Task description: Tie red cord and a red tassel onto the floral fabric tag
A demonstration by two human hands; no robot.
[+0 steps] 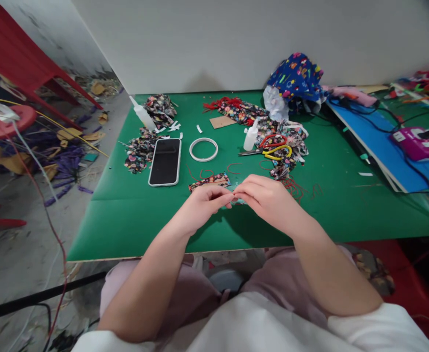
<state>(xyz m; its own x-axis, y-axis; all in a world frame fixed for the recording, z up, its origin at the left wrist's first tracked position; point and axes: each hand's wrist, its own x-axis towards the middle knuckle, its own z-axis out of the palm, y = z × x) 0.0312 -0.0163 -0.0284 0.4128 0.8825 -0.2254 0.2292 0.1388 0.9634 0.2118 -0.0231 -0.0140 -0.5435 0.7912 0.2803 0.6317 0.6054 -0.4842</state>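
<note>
My left hand (205, 203) and my right hand (263, 196) meet fingertip to fingertip above the green table. Both are closed in a pinch, and whatever is between the fingertips is too small to make out. Just beyond my left hand lies a flat strip of dark floral fabric (210, 181) with a brown patch on it. Short pieces of red cord (233, 169) are scattered past my fingers. A tangle of red cord (294, 189) sits beside my right hand, partly hidden by it.
A phone (165, 162), a tape roll (203, 149), scissors (278, 152) and two white squeeze bottles (251, 137) (143, 115) stand or lie beyond my hands. Floral fabric bundles (140, 150) surround them. At right are a blue folder (375, 146) and a purple box (417, 144) with cables.
</note>
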